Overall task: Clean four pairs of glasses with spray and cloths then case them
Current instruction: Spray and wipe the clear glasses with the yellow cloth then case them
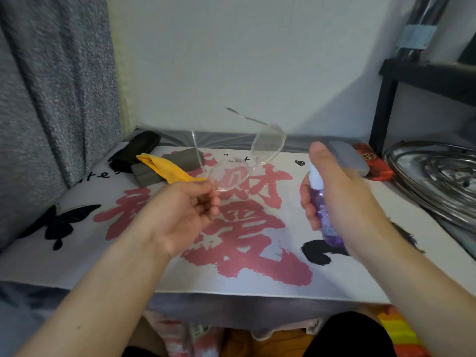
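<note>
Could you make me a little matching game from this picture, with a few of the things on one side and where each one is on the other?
Things:
1. clear glasses
2. purple spray bottle
3. yellow cloth
4. red case

Places:
A. lying on the mat by the dark grey case
B. held in the right hand
C. at the far right of the table, behind the grey case
D. held up in the left hand

Pairs: 1-D, 2-B, 3-A, 4-C
</note>
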Demonstrator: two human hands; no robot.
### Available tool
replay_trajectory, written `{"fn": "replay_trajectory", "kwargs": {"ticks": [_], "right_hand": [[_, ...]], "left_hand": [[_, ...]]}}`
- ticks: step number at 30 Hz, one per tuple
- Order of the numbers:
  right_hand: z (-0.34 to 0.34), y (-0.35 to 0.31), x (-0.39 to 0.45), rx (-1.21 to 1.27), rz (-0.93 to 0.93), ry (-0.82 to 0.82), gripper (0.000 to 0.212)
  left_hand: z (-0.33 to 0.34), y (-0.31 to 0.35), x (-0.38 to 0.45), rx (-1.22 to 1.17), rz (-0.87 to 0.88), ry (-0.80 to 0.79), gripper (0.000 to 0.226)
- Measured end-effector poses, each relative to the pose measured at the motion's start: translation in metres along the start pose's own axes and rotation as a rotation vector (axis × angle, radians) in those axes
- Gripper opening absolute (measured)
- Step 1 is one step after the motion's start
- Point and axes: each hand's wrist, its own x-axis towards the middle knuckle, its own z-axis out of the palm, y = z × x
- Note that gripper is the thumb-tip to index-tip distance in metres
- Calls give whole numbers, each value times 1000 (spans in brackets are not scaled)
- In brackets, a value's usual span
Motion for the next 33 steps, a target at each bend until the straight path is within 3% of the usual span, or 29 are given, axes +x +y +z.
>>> {"fn": "replay_trajectory", "kwargs": {"ticks": [6, 11, 16, 21, 27, 33], "right_hand": [[43, 28, -44, 11, -91, 33, 90], [63, 42, -74, 12, 8, -59, 93], [66, 53, -92, 137, 149, -115, 89], [68, 54, -97, 117, 50, -121, 82], [68, 59, -101, 51, 4, -38, 75], [51, 69, -93, 6, 24, 134, 93]], "left_hand": [[0, 0, -17, -58, -145, -18, 24], [-16, -9, -35, 16, -184, 7, 8], [-27, -29, -57, 120, -204, 32, 4], [-25, -37, -58, 145, -178, 73, 10], [-24, -35, -59, 105, -191, 79, 10], [-29, -32, -58, 77, -209, 61, 8]]}}
